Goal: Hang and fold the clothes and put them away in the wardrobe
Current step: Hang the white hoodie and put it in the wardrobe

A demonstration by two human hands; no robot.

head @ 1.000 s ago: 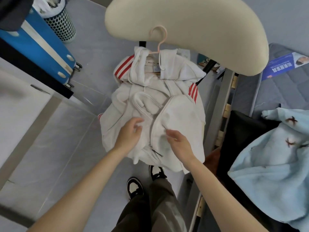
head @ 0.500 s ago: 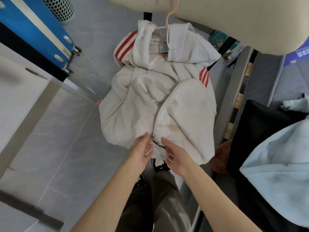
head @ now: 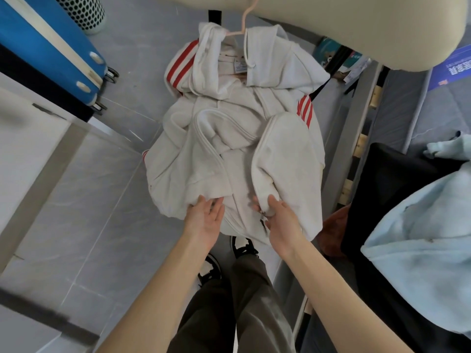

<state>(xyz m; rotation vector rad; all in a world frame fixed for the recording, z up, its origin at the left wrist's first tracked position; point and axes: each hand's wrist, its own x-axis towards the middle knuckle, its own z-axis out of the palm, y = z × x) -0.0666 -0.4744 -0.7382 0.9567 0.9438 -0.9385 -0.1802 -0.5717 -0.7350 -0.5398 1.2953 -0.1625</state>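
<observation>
Grey floor (head: pixel 132 59), suitcase (head: pixel 48 44) left, bed (head: pixel 407 105) right; left hand (head: pixel 204 220) flat on hoodie (head: pixel 229 154) hem, right hand (head: pixel 280 222) pinches zipper edge.

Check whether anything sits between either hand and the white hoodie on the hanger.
Nothing visible does. The left hand touches the white hoodie at its bottom hem, and the right hand pinches a front edge near the hem. Whether the wardrobe is in view I cannot tell, so that route can't be judged.
</observation>
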